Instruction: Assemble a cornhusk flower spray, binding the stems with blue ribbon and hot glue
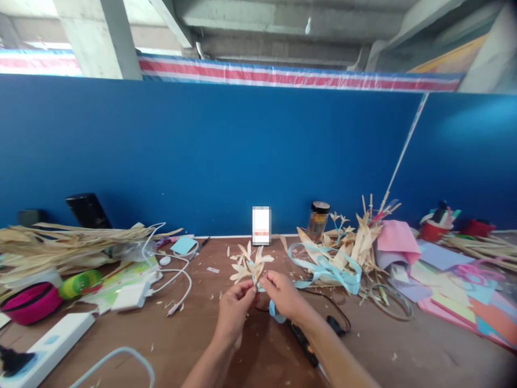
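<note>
In the middle of the head view, a pale flower made of dried husk stands upright, its petals spread above my fingertips. My left hand is closed, pinching the base of its stem between thumb and fingers. Closed from the other side, my right hand pinches a light blue ribbon where it meets the stem. Part of that ribbon hangs in a loop below my right hand. Both sets of fingertips nearly touch and hide the lower stem.
Dried husks and a tangled blue ribbon lie to the right, near a dark-lidded jar. A black tool with a cord lies beneath my right forearm. At left are husk strips, white cables and a power strip.
</note>
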The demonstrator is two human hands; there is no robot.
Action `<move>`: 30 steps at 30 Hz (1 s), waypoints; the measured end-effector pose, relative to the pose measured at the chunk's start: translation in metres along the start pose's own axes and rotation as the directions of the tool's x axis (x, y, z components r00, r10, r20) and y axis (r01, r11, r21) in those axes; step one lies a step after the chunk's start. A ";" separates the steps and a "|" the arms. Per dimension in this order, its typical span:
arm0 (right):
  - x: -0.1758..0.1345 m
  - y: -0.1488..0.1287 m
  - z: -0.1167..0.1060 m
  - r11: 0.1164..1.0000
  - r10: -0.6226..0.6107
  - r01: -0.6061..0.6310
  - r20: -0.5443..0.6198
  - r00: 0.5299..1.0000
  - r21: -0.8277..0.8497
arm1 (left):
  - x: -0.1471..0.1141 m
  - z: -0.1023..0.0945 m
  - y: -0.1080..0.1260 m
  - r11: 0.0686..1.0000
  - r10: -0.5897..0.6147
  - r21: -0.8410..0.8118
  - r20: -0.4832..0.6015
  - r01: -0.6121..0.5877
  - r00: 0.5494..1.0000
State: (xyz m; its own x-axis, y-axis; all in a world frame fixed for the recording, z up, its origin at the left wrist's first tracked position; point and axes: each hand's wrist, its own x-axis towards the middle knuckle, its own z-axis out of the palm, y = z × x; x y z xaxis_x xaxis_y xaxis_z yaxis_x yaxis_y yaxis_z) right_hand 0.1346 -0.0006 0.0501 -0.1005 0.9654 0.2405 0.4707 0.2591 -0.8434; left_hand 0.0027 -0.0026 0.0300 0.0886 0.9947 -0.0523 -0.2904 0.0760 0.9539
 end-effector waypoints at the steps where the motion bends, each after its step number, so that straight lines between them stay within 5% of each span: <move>1: 0.000 -0.001 -0.001 1.000 0.014 -0.015 0.026 1.000 0.023 | 0.000 0.000 0.001 1.000 0.005 -0.008 0.005 -0.005 1.000; 6: 0.000 -0.001 -0.004 0.994 0.080 -0.083 0.043 0.996 0.068 | -0.003 0.002 0.003 0.999 0.006 -0.037 0.031 -0.005 0.999; 13: 0.002 0.003 0.005 0.998 0.059 -0.058 -0.087 0.994 0.018 | -0.004 0.003 0.001 0.994 0.048 -0.103 0.150 -0.033 0.988; 18: 0.002 0.004 0.004 0.997 0.081 -0.079 -0.208 0.975 0.017 | -0.004 0.005 -0.002 0.993 -0.003 -0.115 0.047 0.008 0.999; 30: 0.002 0.009 0.004 0.978 0.087 -0.063 -0.117 0.989 0.198 | 0.003 0.000 -0.010 0.999 0.049 0.004 0.015 -0.049 0.999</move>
State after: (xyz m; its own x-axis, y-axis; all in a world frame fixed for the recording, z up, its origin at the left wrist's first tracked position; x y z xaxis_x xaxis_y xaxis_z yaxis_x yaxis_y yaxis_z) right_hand 0.1347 0.0032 0.0409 0.0444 0.9743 0.2209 0.2931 0.1987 -0.9352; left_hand 0.0063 -0.0007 0.0207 0.0888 0.9960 -0.0008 -0.2906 0.0267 0.9565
